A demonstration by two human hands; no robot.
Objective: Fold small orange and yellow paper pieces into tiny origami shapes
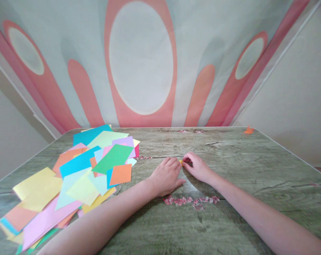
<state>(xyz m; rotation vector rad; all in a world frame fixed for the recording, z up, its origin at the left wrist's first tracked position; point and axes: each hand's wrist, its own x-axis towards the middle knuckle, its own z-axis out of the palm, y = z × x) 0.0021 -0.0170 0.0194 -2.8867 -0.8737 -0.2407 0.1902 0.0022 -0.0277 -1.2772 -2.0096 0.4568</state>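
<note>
Palm down on the wooden-patterned table (pixel 245 170), my left hand (pixel 167 176) lies flat with its thumb held apart from the other fingers. Just right of its fingertips, a small bit of yellow paper (pixel 181 162) shows; how much of it lies under the hand is hidden. My right hand (pixel 197 166) pinches that yellow paper between thumb and fingertips, close beside the left hand. To the left of both hands spreads a loose pile of coloured paper sheets (pixel 114 156) in green, blue, orange, yellow and pink.
A small orange folded paper piece (pixel 248 130) sits at the far right corner of the table. Pink blossom patterns (pixel 191 201) mark the tabletop near my wrists. Behind the far edge hangs a grey and pink cloth (pixel 141 60).
</note>
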